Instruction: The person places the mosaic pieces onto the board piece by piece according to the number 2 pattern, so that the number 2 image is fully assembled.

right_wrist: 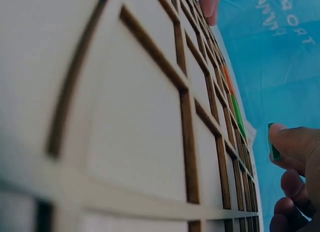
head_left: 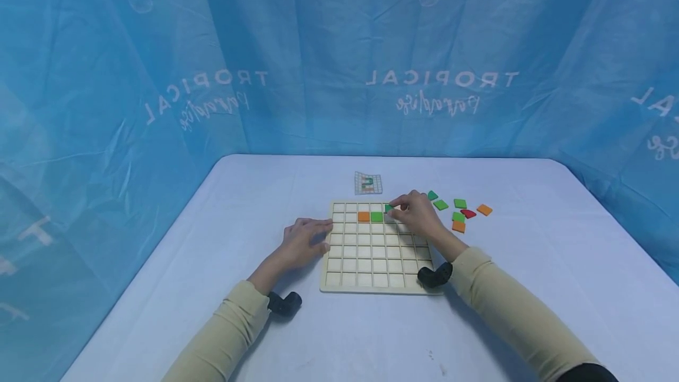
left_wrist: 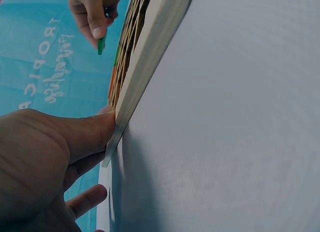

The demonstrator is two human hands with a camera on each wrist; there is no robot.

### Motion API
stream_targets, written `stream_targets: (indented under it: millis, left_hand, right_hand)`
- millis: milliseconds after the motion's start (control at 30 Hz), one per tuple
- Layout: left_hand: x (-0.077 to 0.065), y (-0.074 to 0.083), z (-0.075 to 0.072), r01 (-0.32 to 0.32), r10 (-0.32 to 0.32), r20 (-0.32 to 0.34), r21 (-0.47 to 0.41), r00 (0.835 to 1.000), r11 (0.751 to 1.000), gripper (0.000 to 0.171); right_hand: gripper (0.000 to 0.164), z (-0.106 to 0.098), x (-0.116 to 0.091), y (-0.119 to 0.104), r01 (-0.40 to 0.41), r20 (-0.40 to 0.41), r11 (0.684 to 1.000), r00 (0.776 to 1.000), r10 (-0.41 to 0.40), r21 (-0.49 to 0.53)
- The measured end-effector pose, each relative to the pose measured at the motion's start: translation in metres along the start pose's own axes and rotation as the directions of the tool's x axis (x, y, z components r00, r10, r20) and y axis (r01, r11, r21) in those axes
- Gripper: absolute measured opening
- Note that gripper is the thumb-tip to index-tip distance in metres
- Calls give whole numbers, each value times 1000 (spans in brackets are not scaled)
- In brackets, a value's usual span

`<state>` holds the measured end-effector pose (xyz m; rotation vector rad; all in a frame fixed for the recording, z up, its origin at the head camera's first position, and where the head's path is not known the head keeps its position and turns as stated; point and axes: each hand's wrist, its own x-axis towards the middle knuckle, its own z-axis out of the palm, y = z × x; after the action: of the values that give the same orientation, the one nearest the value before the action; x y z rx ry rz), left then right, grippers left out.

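A square wooden grid board (head_left: 350,262) lies on the table. An orange square tile (head_left: 363,217) and a light green square tile (head_left: 376,217) lie side by side in its second row from the far edge. My right hand (head_left: 417,214) pinches a dark green tile (right_wrist: 273,142) between thumb and fingers, just above the board's far part; fingertips hide part of its shape. At the board's left edge, my left hand (head_left: 303,241) touches the side with thumb and fingers extended. In the left wrist view, the thumb (left_wrist: 90,134) rests against the wooden rim.
Right of the board lie loose tiles: light green squares (head_left: 460,203), orange squares (head_left: 484,210), a red curved piece (head_left: 468,213) and a dark green curved piece (head_left: 432,195). A small printed pattern card (head_left: 368,183) lies beyond the board. Blue curtains (head_left: 318,46) hang behind the white table (head_left: 254,193).
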<state>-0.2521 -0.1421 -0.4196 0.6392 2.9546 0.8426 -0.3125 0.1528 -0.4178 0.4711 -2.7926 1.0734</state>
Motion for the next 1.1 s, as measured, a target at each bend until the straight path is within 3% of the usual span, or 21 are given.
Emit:
stream_targets:
  millis: [500, 1100]
  left_hand:
    - [-1, 4, -3, -5, 5, 2, 10, 1000, 1000, 48]
    - [-1, 3, -2, -11, 11, -4, 12, 1000, 1000, 47]
  right_hand:
    - [23, 11, -5, 9, 45, 18, 999, 999, -45, -14]
    - [24, 15, -7, 11, 87, -14, 994, 996, -88, -61]
